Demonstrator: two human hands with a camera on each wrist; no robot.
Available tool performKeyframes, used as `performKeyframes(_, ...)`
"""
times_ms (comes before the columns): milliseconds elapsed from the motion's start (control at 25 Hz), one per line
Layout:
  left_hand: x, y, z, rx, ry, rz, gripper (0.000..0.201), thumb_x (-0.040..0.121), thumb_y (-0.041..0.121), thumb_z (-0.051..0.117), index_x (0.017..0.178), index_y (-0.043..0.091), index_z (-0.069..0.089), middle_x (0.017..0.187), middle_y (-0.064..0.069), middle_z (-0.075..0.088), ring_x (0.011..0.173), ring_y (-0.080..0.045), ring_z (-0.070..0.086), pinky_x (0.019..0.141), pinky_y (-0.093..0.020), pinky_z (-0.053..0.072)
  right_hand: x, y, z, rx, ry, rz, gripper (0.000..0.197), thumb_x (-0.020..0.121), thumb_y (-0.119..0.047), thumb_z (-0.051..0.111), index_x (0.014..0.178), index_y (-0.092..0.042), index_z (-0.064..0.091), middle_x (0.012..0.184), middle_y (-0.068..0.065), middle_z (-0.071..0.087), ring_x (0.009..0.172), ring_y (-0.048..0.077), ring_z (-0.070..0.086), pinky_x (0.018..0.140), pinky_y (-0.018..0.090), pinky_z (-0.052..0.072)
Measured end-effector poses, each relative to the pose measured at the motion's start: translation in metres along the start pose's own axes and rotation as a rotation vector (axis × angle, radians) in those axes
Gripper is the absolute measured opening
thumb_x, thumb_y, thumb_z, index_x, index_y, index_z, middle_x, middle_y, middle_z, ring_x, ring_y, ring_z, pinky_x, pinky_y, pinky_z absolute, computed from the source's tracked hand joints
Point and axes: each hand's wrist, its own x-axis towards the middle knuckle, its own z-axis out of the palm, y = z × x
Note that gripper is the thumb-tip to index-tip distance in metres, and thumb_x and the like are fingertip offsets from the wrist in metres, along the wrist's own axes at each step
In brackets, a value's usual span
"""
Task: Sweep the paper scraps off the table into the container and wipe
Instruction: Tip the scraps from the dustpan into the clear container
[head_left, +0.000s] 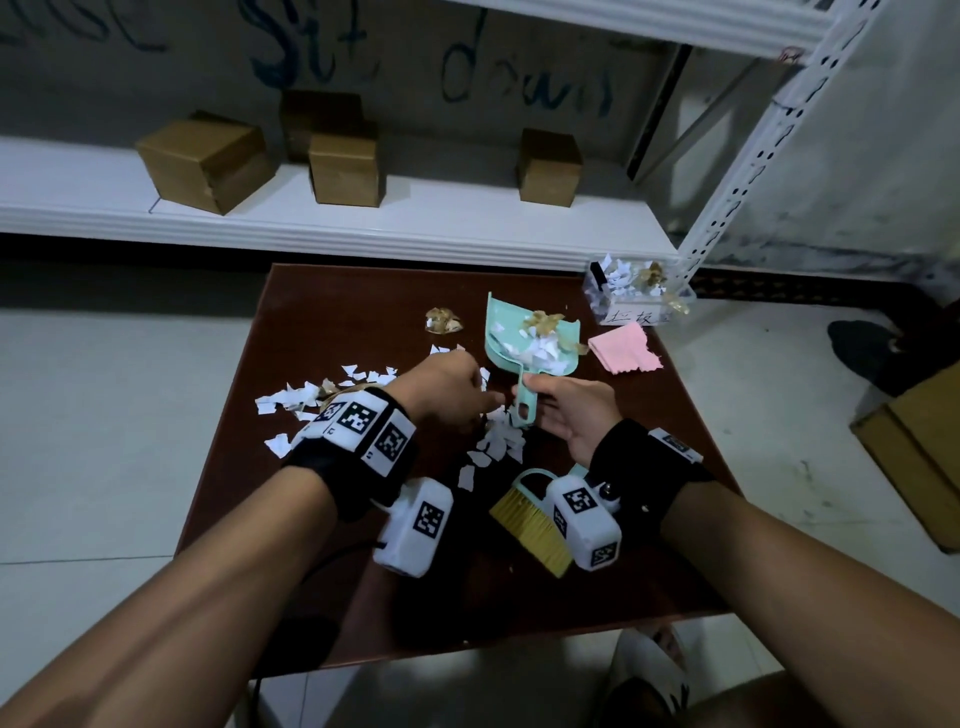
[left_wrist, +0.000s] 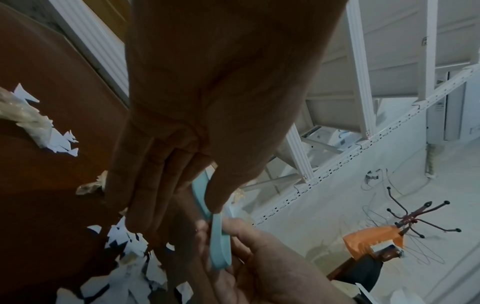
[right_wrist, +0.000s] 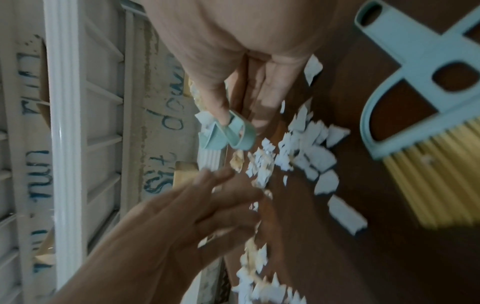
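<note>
We note the right hand (head_left: 566, 410) pinching the handle of the dustpan (head_left: 530, 345), whose long axis runs away from us, its loaded tray pointing at the container (head_left: 636, 296) on the table's (head_left: 311, 322) far-right corner. Left hand (head_left: 449, 392) lies fingers straight beside the handle, holding nothing, over the paper scraps (head_left: 498, 441) that spread left and toward us. The right hand is nearer the container. The pink cloth (head_left: 626, 348) lies between pan and container; the brush (head_left: 530, 519) rests idle near the right wrist.

A mint dustpan (head_left: 524, 340) lay half full of white paper scraps (head_left: 332, 395), more scraps strewn left of it; a clear container (head_left: 636, 293) stood behind.
</note>
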Motion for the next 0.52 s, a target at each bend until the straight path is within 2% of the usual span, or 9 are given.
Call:
performKeyframes(120,0.003,-0.009,-0.01,0.041,0.057,-0.064,0.053,0.094,0.051,0.065,0.131,0.013,0.059,0.123,-0.009,0.067,0.113,-0.025,0.063,0.086,-0.03,0.048,0.01,-0.002,-0.011,-0.008,0.057,-0.019,0.018,0.087,0.001,0.076,0.1,0.01,0.07,0.095,0.027,0.076,0.08,0.034,0.076,0.062,0.033,0.065)
performKeyframes(200,0.002,-0.014,-0.018,-0.019,0.071,-0.073,0.054,0.094,0.049,0.067,0.133,0.014,0.055,0.127,-0.009,0.066,0.108,-0.023,0.068,0.081,-0.028,0.048,0.014,-0.004,-0.017,0.008,0.082,-0.05,0.019,0.087,0.004,0.074,0.101,0.015,0.068,0.092,0.032,0.074,0.076,0.038,0.075,0.062,0.037,0.065)
performKeyframes(280,0.003,-0.022,-0.026,-0.135,0.091,-0.08,0.041,0.094,0.043,0.068,0.122,0.015,0.056,0.113,-0.008,0.073,0.091,-0.021,0.075,0.069,-0.028,0.054,0.016,-0.008,-0.02,0.029,0.117,-0.077,0.019,0.088,0.008,0.072,0.101,0.019,0.066,0.088,0.034,0.073,0.062,0.035,0.074,0.056,0.038,0.064)
performKeyframes(320,0.003,-0.025,-0.03,-0.196,0.11,-0.088,0.035,0.094,0.041,0.069,0.115,0.016,0.056,0.103,-0.007,0.077,0.086,-0.021,0.076,0.067,-0.029,0.056,0.018,-0.01,-0.023,0.033,0.14,-0.09,0.018,0.088,0.009,0.071,0.1,0.02,0.065,0.087,0.034,0.071,0.058,0.034,0.073,0.054,0.038,0.064)
performKeyframes(440,0.004,-0.037,-0.05,-0.459,0.247,-0.103,0.023,0.093,0.031,0.074,0.101,0.018,0.057,0.083,-0.006,0.079,0.075,-0.025,0.076,0.081,-0.043,0.061,0.025,-0.021,-0.032,0.006,0.192,-0.147,0.017,0.089,0.007,0.071,0.102,0.017,0.065,0.088,0.033,0.072,0.059,0.033,0.073,0.051,0.032,0.06)
performKeyframes(520,-0.002,-0.037,-0.066,-0.634,0.346,-0.091,0.017,0.097,0.02,0.069,0.101,0.013,0.053,0.077,-0.011,0.077,0.064,-0.025,0.072,0.075,-0.043,0.061,0.03,-0.031,-0.04,0.001,0.2,-0.195,0.017,0.09,0.004,0.072,0.103,0.014,0.067,0.086,0.03,0.074,0.063,0.033,0.074,0.057,0.032,0.061)
